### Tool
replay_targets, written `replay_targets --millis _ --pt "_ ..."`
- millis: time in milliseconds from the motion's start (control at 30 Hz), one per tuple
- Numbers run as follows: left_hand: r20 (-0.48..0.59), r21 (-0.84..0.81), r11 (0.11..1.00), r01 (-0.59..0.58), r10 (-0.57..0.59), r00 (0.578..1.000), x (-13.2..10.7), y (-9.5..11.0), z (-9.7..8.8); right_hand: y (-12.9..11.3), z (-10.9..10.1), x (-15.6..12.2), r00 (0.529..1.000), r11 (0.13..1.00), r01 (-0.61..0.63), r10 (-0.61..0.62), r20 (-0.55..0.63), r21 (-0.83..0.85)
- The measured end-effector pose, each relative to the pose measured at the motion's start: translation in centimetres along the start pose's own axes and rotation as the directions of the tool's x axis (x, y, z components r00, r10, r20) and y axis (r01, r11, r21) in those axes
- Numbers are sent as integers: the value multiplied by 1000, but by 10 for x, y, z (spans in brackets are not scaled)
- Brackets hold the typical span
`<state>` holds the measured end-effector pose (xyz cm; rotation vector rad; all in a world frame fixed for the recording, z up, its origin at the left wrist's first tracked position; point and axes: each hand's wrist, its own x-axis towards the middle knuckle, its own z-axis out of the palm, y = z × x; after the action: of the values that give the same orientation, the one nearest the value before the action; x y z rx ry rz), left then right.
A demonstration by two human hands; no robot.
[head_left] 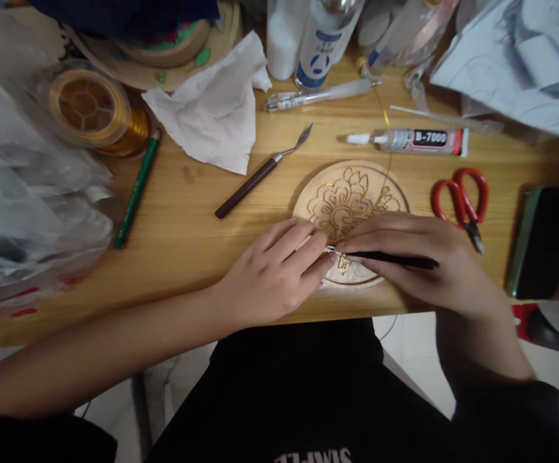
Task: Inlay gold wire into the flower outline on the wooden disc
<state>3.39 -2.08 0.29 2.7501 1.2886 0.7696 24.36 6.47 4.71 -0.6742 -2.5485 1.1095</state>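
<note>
A round wooden disc (pixel 303 200) with a carved flower pattern lies near the table's front edge. Fine gold wire (pixel 341 263) follows parts of its lines, and a loose length rises from it towards the back. My left hand (pixel 279 270) rests over the disc's left edge with bent fingers; what its fingertips pinch, if anything, is hidden. In my right hand (pixel 419 251) is a slim tool with a dark handle (pixel 399 259), held like a pen. Its metal tip touches down beside my left fingertips.
Behind the disc lie a palette knife (pixel 260 180), a glue tube (pixel 424 140), a pen (pixel 318 95) and crumpled tissue (pixel 216 106). Red-handled cutters (pixel 462 202) and a phone (pixel 542 244) sit rightward; a wire spool (pixel 96 112), green pencil (pixel 137 190) and plastic bags (pixel 29 193) leftward.
</note>
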Motion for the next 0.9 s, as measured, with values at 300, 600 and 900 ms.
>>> replay_targets --millis 300,600,900 --pt "-7 78 995 -55 55 998 -7 0 3 2 0 -2 1000 999 -5 5 -14 39" --pt "0 143 984 -105 107 994 -8 1 1 -6 -1 -10 993 998 -66 67 -96 11" --pt "31 94 995 -45 42 999 -4 1 0 -3 0 -6 1000 1000 -2 2 -19 -28"
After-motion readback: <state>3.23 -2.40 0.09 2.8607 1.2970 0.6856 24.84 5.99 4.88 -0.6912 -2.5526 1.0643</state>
